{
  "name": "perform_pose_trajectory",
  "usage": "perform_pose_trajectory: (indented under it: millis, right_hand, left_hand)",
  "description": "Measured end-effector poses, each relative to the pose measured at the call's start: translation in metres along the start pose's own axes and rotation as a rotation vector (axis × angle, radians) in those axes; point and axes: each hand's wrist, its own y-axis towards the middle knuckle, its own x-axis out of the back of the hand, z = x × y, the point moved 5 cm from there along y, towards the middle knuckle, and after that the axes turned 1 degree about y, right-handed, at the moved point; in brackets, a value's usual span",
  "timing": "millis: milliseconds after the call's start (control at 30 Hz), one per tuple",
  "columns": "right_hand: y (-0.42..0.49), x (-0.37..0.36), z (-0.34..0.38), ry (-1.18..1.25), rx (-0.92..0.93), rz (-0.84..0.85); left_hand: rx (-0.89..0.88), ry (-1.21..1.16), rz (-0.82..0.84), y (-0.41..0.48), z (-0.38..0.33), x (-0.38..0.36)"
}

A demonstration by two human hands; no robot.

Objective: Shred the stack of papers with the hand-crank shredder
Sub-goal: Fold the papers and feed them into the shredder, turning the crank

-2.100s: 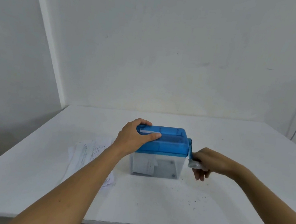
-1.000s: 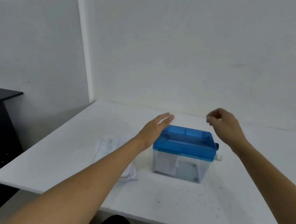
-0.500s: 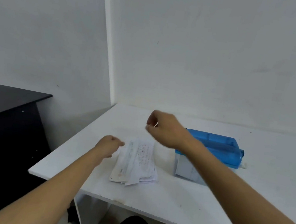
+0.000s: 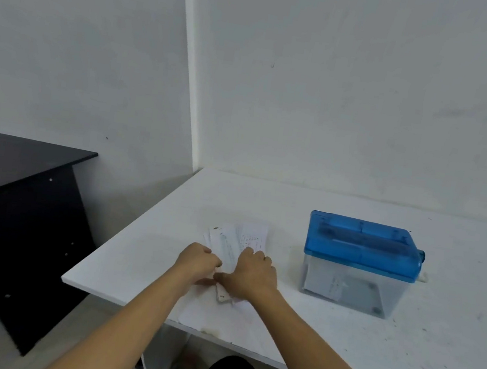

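White papers [image 4: 247, 238] bear unreadable print; left hand [image 4: 198, 260], right hand [image 4: 252, 274] grip them.

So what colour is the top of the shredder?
The shredder lid is see-through blue; the head view, the only one, shows it clearly.

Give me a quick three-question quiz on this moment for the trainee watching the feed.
1. True or false: the shredder stands on top of the paper stack.
2. The left hand and the right hand are both on: A the shredder, B the paper stack, C neither.
3. On which side of the paper stack, the person's left or right, does the shredder stand?

Key: 1 false; 2 B; 3 right.
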Motion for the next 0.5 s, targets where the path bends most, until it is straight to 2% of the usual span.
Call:
perform_pose_trajectory:
  millis: [133, 333, 500]
  right_hand:
    - [0.007, 0.004, -0.007, 0.250, -0.069, -0.010]
    - [0.010, 0.022, -0.025, 0.613, -0.076, -0.078]
    - [0.011, 0.032, -0.030, 0.878, -0.071, -0.084]
  left_hand:
    - [0.009, -0.064, -0.041, -0.004, 0.001, 0.005]
    - [0.030, -0.135, -0.074, 0.000, 0.004, 0.005]
    - [0.033, -0.138, -0.017, 0.002, -0.003, -0.007]
